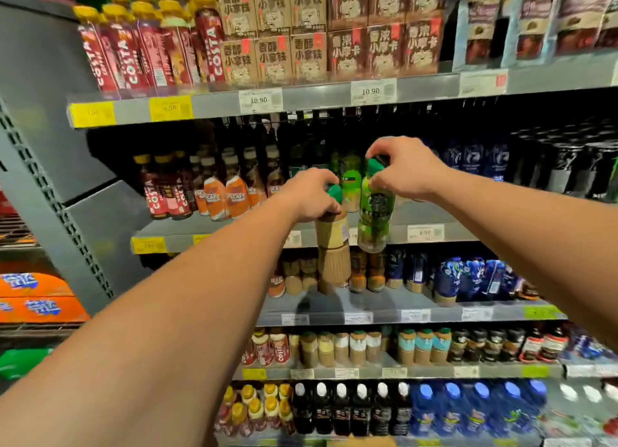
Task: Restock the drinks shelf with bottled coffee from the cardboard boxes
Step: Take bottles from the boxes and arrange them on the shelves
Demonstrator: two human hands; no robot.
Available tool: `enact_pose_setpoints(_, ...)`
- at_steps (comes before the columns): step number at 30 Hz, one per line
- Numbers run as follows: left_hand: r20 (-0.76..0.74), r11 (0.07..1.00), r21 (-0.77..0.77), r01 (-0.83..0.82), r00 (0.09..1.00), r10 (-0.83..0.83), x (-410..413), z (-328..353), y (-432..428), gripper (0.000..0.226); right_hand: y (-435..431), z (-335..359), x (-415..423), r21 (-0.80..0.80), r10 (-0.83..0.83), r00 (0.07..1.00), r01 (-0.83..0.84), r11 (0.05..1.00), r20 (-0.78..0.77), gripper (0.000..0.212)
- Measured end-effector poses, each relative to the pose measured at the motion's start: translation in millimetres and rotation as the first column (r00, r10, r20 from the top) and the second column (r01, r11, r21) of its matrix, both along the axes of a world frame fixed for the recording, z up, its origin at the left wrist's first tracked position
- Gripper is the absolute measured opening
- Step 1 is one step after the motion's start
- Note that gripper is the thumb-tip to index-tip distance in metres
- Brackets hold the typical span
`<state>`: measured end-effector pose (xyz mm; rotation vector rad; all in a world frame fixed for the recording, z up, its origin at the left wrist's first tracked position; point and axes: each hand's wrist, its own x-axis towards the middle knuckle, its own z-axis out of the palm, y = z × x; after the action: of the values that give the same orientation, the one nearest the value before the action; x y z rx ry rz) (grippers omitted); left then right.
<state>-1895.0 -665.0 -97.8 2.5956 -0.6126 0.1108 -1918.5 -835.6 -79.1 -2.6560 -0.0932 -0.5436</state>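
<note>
My left hand [312, 195] grips the green cap of a tan bottled coffee [332, 252], held in the air in front of the shelves. My right hand [403, 169] grips the green cap of a green-labelled bottled coffee [374, 219], hanging beside the tan one at the level of the second shelf [434, 219]. Behind the two bottles, similar green-capped bottles [351, 179] stand on that shelf. No cardboard box shows in this view.
The second shelf holds Costa and Nescafe bottles [214, 192] at left and dark bottles [568, 169] at right. Above are Costa bottles [150, 45] and cartons [274, 32]. Lower shelves [368, 316] carry several rows of drinks. A grey upright [43, 192] stands at left.
</note>
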Motion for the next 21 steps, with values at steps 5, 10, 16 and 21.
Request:
enact_pose_setpoints(5, -0.003, 0.995, -0.052, -0.086, 0.996, 0.086, 31, 3, -14, 0.059, -13, 4, 44, 0.004, 0.073, 0.997, -0.073, 0.997, 0.022, 0.051)
enact_pose_setpoints(10, -0.031, 0.975, -0.085, -0.205, 0.979, 0.203, 52, 2, -25, 0.058, -19, 0, 84, 0.025, 0.135, 0.990, -0.136, 0.990, 0.037, 0.050)
enact_pose_setpoints(16, -0.032, 0.960, -0.021, -0.279, 0.960, 0.278, 68, -6, -29, 0.059, -21, -12, 117, 0.022, 0.200, 0.979, -0.201, 0.979, 0.028, 0.050)
enact_pose_setpoints(21, -0.080, 0.955, -0.027, -0.294, 0.953, 0.291, 74, -21, -28, 0.058, -23, -14, 144, 0.063, 0.236, 0.971, -0.237, 0.969, 0.029, 0.046)
